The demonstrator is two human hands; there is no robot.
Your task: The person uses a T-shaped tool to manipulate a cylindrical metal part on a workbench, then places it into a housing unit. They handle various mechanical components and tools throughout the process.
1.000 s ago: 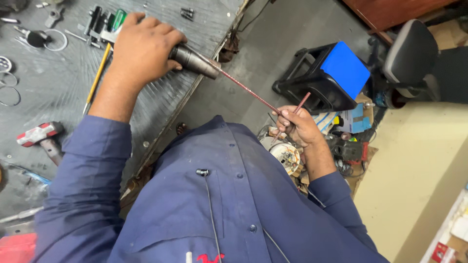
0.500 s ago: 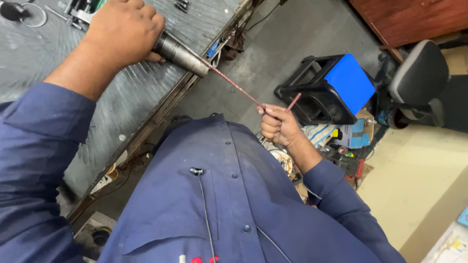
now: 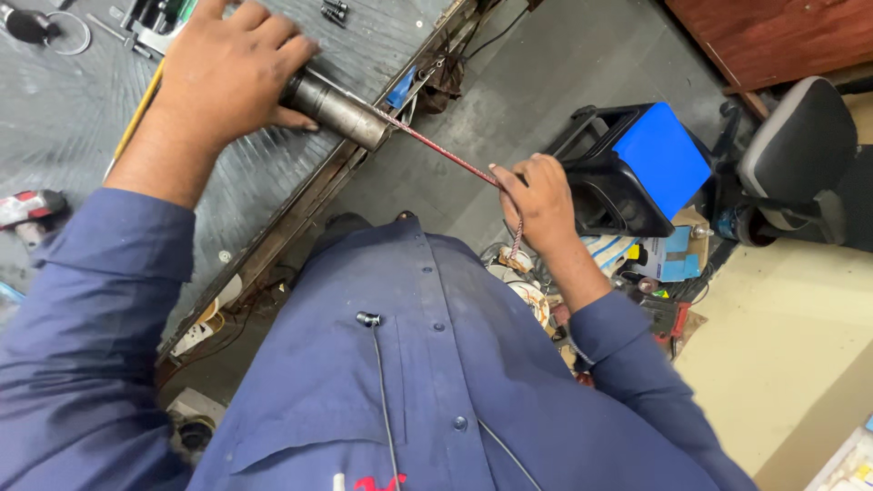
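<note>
Two hands work one long piece. At the upper left of the frame, the left hand (image 3: pixel 232 77) lies over a metal cylinder (image 3: pixel 335 107) on the bench (image 3: pixel 73 127), its fingers curled down around the cylinder's far end and the thumb pressed against its near side. The cylinder lies tilted, its free end pointing toward the frame's centre and sticking out just past the bench edge.

From that end a thin red-and-white braided cord (image 3: pixel 446 155) runs taut, down and to the right, to the right hand (image 3: pixel 541 205) near the middle of the frame. That hand is closed in a fist around the cord, fingers pressed together; a short tail of cord hangs from below the fist, ending in a small tag.

Both arms wear blue sleeves, and a blue shirt (image 3: pixel 436 382) fills the lower frame.

On the bench at the top left lie a yellow-handled tool (image 3: pixel 136 114), some bolts (image 3: pixel 334 9) and, at the far left edge, a red-and-grey tool (image 3: pixel 27 209).

Right of the fist, on the floor, stands a black box with a blue face (image 3: pixel 659 159). An office chair (image 3: pixel 800 155) sits at the right edge, and small clutter lies under the right forearm.
</note>
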